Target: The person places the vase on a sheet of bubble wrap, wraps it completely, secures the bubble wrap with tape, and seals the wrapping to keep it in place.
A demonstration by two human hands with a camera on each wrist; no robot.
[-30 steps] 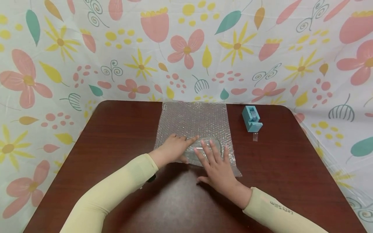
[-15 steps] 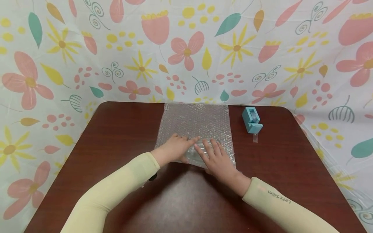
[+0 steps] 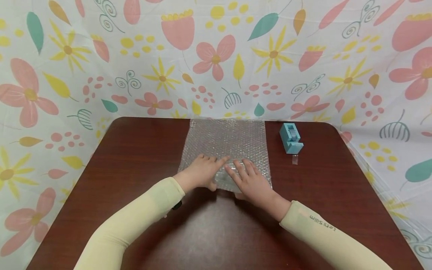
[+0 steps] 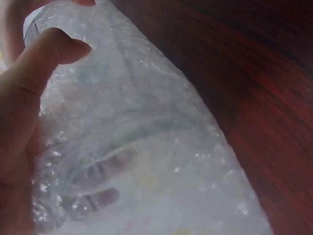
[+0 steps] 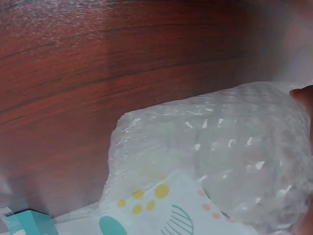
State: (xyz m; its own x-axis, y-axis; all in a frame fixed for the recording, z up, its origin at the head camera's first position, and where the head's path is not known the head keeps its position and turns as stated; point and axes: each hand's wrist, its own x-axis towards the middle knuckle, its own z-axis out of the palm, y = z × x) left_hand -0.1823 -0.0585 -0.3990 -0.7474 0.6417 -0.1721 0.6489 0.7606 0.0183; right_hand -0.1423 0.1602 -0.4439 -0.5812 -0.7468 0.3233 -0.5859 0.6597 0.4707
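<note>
The left hand [image 3: 203, 172] is clasping the near end of the bubble wrap [image 3: 227, 138], its thumb lying on one face while slightly parted fingers are showing through from the other. The right hand [image 3: 253, 183] is gripping beside it, fingers spread over the top, thumb at the near edge. A clear glass object [image 3: 221, 175] is lying between both hands, under their fingers.

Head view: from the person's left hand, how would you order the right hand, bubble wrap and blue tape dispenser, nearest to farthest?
1. Bubble wrap: touching the left hand.
2. Right hand: just to its right.
3. Blue tape dispenser: farther right and back.
</note>
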